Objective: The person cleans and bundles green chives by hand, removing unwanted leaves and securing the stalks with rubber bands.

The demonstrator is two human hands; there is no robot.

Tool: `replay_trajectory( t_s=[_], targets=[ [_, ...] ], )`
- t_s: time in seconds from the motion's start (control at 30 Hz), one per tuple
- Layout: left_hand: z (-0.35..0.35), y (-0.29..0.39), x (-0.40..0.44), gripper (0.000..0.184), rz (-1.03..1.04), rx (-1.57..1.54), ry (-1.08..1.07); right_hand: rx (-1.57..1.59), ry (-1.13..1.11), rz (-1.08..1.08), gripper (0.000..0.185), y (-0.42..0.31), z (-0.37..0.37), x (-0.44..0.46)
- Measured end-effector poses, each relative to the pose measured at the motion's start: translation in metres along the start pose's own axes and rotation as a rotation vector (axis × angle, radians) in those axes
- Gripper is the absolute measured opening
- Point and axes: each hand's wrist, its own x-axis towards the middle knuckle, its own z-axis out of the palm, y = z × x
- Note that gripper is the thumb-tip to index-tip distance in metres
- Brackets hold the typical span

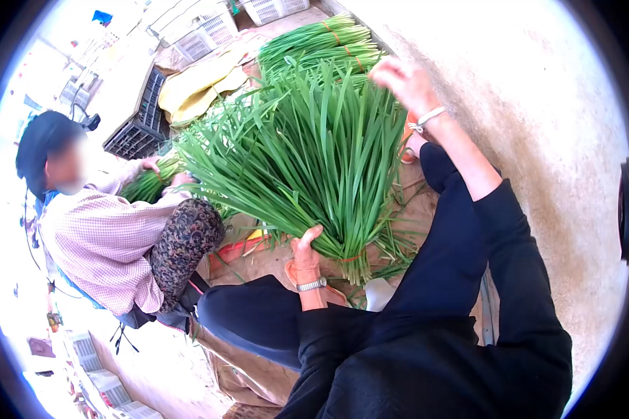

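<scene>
A large bunch of garlic chives [328, 160] stands in front of me, its long flat leaves fanned out upward and away. Near the pale root ends, an orange band [353, 258] goes round the stems. My left hand [305, 253] grips the bunch from its left side, thumb over the stems just above the band; the fingers are partly hidden behind. At the far right of the leaves, my right hand [405, 82] is raised with loosely bent fingers somewhat apart, and I see nothing in it. Its fingertips are close to the leaf tips.
Banded chive bundles [321, 45] lie beyond the bunch. To the left, a seated co-worker [112, 237] holds a smaller bundle [154, 180]. A black crate [140, 115], yellow sacking [199, 87] and white crates [206, 35] stand farther back. Loose leaves litter the brown ground sheet [248, 265].
</scene>
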Motion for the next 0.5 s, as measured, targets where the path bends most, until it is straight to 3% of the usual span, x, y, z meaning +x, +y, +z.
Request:
replay_trajectory(
  t_s=[0.07,0.17,0.23,0.27,0.33,0.43,0.5],
  targets=[
    [0.002,0.003,-0.001,0.039,-0.015,0.028,0.019,0.097,0.093,-0.037,0.019,0.012,-0.011,0.015],
    [0.002,0.002,0.002,0.033,0.015,0.053,0.017,-0.068,-0.071,0.025,0.016,-0.014,-0.034,0.017],
    [0.004,0.002,0.003,0.034,0.017,0.035,-0.01,-0.302,0.076,-0.41,0.015,-0.031,-0.03,0.012],
    [0.005,0.003,0.002,0.035,0.018,0.021,-0.038,-0.302,0.075,-0.408,0.015,-0.04,-0.027,0.01],
    [0.008,0.005,0.003,0.036,0.004,0.031,-0.04,-0.464,0.063,-0.762,0.007,-0.062,-0.014,0.009],
    [0.014,0.007,-0.001,0.036,-0.011,0.057,-0.043,-0.47,-0.005,-0.882,0.004,-0.076,0.012,0.001],
    [0.015,0.008,-0.005,0.036,-0.011,0.07,-0.042,-0.46,-0.12,-0.845,0.006,-0.082,0.021,-0.009]
  ],
)
